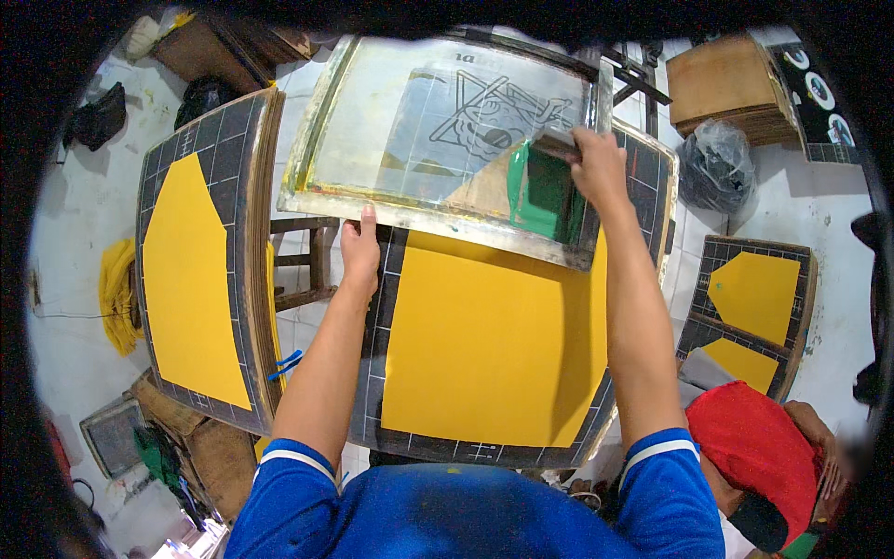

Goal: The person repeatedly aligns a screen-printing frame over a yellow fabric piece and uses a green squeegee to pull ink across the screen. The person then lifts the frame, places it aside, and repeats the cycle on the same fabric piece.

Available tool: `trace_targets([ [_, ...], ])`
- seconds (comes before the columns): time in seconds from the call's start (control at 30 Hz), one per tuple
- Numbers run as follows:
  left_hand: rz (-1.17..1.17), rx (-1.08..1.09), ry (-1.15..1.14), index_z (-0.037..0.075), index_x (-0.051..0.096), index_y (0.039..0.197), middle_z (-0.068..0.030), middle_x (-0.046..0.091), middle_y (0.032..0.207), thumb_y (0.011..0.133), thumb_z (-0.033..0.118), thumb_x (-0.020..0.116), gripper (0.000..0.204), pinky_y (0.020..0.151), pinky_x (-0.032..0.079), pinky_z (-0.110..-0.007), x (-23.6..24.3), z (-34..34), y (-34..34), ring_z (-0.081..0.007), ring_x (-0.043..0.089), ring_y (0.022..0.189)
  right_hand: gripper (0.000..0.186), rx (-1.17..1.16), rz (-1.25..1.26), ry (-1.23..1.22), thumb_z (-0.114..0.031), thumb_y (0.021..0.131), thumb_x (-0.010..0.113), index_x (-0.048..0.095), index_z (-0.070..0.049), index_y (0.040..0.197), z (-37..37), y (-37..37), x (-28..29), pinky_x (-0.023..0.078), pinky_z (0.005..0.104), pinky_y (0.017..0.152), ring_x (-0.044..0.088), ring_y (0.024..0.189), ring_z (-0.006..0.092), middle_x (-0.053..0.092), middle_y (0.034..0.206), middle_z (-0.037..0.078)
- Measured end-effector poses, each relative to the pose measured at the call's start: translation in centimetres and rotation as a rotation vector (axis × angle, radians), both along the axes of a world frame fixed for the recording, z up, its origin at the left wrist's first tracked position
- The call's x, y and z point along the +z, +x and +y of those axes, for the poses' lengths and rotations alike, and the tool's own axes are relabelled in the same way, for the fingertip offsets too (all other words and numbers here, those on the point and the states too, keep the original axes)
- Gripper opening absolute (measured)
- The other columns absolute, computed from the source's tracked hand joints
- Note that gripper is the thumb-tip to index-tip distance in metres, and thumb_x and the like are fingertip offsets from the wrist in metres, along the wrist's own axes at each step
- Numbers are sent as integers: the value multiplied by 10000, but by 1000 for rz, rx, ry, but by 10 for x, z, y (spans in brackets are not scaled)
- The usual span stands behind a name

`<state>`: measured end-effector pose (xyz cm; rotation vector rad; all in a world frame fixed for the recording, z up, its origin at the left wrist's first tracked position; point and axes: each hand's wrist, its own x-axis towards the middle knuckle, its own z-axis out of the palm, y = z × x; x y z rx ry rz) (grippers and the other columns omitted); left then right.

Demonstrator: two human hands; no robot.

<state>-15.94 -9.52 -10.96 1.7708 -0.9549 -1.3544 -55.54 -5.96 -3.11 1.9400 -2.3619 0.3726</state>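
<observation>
A screen-printing frame (438,221) with a pale border lies over the far part of a black gridded board (371,391). Line artwork shows on its mesh. My left hand (361,250) is closed on the frame's near edge, thumb on top, the other fingers mostly hidden beneath. At the frame's right side, my right hand (598,168) grips a squeegee (556,143). Green ink (545,200) covers the mesh just below the squeegee. A large yellow fabric piece (489,335) lies flat on the board, its far part under the frame.
Left of me, another gridded board (247,326) on a stack bears a yellow piece (191,289). A person in red (754,456) is low at the right, near boards with smaller yellow pieces (759,293). A plastic bag (715,168) and stacked brown sheets (722,84) stand at the far right.
</observation>
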Motion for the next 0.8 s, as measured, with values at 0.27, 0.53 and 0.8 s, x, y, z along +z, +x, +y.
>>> trace_targets([
  [0.27,182,9,-25,5,574,1220,-97,641,1195,1075,428,611,448,979,457,-350,15,4,-4,-176,568,1071,353,3,-100,-31,-1,783,706,673,-99,1120,102,77,13,433,490,868,572,1109,350,691,1106,101],
  [0.53,258,53,-199,51,558,1174,-39,590,1144,1083,420,603,383,1026,404,-325,10,11,-4,-140,516,1099,297,65,-202,151,-66,818,752,668,-93,1102,88,50,36,425,513,847,603,1044,361,704,1058,101],
  [0.8,259,41,-223,49,556,1174,-43,576,1156,1085,418,600,382,1029,391,-322,10,13,-4,-140,504,1106,444,16,-110,321,-121,827,772,708,-150,1265,-28,-7,45,537,533,941,676,1064,411,744,1118,168],
])
